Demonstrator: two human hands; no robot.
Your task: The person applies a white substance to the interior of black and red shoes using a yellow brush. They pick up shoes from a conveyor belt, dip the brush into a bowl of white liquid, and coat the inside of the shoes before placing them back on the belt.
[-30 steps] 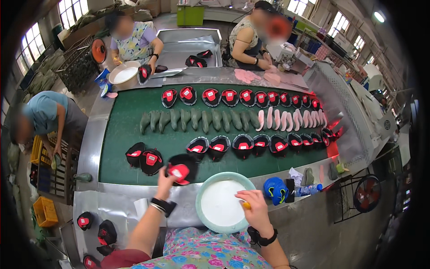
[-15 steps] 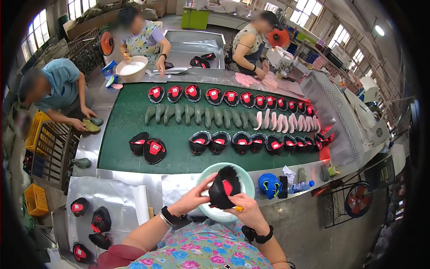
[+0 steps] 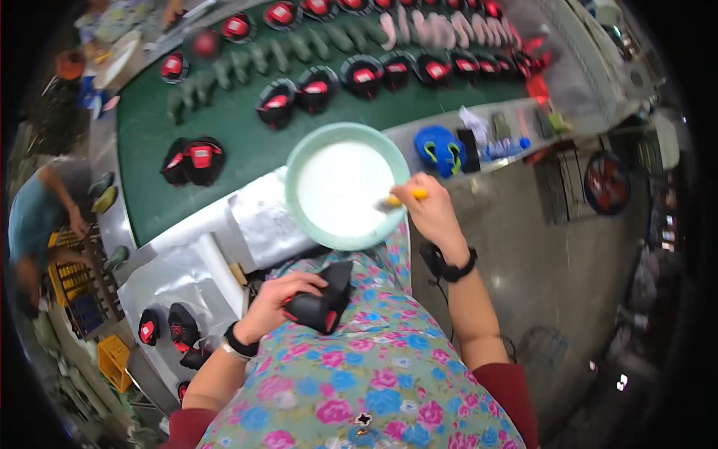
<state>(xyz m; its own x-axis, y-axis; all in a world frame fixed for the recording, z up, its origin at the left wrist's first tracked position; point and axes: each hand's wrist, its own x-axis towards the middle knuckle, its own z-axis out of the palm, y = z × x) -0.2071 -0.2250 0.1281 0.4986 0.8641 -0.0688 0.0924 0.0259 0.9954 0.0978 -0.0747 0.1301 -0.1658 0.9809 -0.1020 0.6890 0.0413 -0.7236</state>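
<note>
My left hand (image 3: 278, 301) is closed around a black shoe upper (image 3: 327, 299) with red lining, holding it low against my flowered apron. My right hand (image 3: 434, 213) grips a brush (image 3: 405, 197) by its yellow handle. The brush's tip is at the right side of a pale green bowl (image 3: 294, 168), over or in the white liquid (image 3: 338, 188); motion blur hides whether it dips in. The bowl stands at the near edge of the work surface, ahead of the shoe upper.
Rows of black-and-red shoe uppers (image 3: 366, 77), dark green shoe lasts (image 3: 280, 52) and pink insole-like pieces (image 3: 441, 31) lie across the green belt (image 3: 254, 150). A blue shoe (image 3: 440, 150) sits right of the bowl. More uppers (image 3: 183, 323) rest at lower left. A co-worker (image 3: 45, 202) bends at far left.
My hands have separated: the left has lowered the shoe upper to my apron, and the right has brought the brush to the bowl. The view has turned, shifting the table upward.
</note>
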